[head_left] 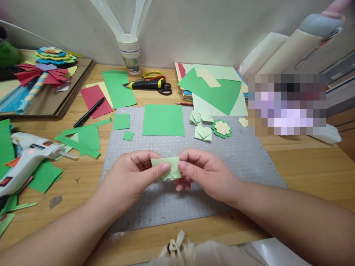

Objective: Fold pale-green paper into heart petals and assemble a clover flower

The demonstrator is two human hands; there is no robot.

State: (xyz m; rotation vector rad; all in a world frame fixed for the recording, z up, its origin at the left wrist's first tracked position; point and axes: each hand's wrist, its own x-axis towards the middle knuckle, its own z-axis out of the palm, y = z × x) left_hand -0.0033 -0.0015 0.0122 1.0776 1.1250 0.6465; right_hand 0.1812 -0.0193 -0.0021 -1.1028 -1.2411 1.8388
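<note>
A small folded piece of pale green paper [173, 162] is held up over the grey cutting mat [222, 199]. My left hand [141, 170] pinches its left side, thumb in front. On the right edge, my right hand [202, 171] grips it between thumb and fingers. Creases show along the paper's lower edge; its back is hidden. Beyond my hands lies a green paper square [163, 120]. To its right are several folded pale green pieces [203, 133] and a layered paper flower [222, 128]. Smaller green squares [121, 121] lie at the left.
A white glue gun [33, 151] with a lit red light rests among green scraps at the left. Behind the mat are scissors [166, 88], a cutter knife [146, 84] and stacked paper cups [130, 55]. A black pen [89, 112] lies on red paper. Paper sheets [213, 90] are piled back right.
</note>
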